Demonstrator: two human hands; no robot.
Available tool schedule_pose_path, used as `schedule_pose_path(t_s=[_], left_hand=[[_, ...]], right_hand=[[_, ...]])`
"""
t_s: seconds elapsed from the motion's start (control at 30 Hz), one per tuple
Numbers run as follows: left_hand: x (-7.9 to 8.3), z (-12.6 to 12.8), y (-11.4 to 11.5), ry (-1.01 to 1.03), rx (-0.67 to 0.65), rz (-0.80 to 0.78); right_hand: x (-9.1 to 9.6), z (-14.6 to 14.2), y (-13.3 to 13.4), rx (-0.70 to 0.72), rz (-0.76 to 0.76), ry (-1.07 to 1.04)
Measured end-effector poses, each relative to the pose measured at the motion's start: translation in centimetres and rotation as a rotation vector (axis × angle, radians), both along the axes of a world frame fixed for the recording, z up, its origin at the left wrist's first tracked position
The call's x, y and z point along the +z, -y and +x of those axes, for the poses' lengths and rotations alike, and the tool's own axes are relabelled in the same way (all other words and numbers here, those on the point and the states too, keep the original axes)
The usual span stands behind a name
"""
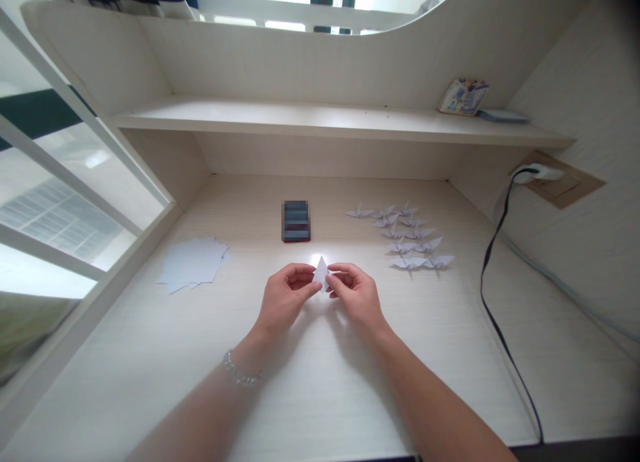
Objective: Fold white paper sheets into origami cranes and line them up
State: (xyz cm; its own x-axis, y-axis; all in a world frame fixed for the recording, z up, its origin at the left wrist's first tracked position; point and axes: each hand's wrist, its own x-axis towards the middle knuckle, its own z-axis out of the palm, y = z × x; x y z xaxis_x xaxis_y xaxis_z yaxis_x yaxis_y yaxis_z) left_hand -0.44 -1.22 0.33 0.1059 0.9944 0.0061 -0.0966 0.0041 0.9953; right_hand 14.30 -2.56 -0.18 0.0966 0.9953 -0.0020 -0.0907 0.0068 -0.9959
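Note:
Between my two hands is a small piece of folded white paper [321,270], its pointed tip facing away from me. My left hand [289,290] pinches its left side with thumb and fingers, and a beaded bracelet circles that wrist. On the other side, my right hand [357,292] grips the paper's right edge the same way. Both hands are just above the desk, near its middle. Several folded white paper cranes [413,247] stand in rows to the right of my hands. A loose stack of white paper sheets [193,263] lies to the left.
A dark, blurred-out rectangular object [296,221] lies beyond my hands. Down the right side of the desk [320,395] runs a black cable [487,275] from a wall socket [563,182]. A shelf [300,115] spans the back, holding a small colourful box [464,97].

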Motion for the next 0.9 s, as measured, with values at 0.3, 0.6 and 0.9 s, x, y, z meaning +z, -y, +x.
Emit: schedule_pose_path(t_s=[0.3, 0.6, 0.9], left_hand=[[-0.56, -0.30, -0.24, -0.026, -0.011, 0.010], [-0.31, -0.53, -0.20, -0.202, -0.044, 0.131], [0.02, -0.24, -0.06, -0.158, -0.056, 0.011]], right_hand=[[0.26, -0.02, -0.03, 0.013, -0.015, -0.046], [0.56, 0.22, 0.03, 0.116, -0.163, -0.102], [0.06, 0.04, 0.22, 0.154, -0.002, 0.157]])
